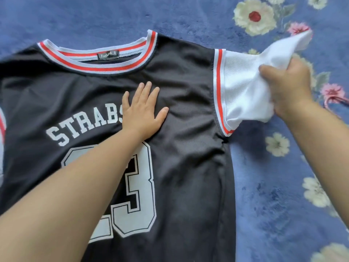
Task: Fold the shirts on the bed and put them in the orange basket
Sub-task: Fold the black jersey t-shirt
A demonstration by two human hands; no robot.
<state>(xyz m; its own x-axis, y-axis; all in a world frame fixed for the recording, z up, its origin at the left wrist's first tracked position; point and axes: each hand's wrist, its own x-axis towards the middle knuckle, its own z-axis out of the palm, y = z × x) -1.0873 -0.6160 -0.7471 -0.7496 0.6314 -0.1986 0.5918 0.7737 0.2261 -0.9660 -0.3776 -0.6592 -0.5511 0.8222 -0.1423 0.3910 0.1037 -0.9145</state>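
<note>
A black jersey shirt [185, 114] lies spread flat on the bed, front up, with white letters, a large white number and a red and white striped collar [98, 61]. My left hand [141, 112] presses flat on its chest, fingers straight. My right hand [285, 87] grips the shirt's white right sleeve [243, 86] and holds it bunched and lifted off the bed. The orange basket is not in view.
The bed is covered by a blue blanket [273, 186] with white and pink flowers. A thin pink cord [334, 101] lies at the right edge, just beyond my right wrist.
</note>
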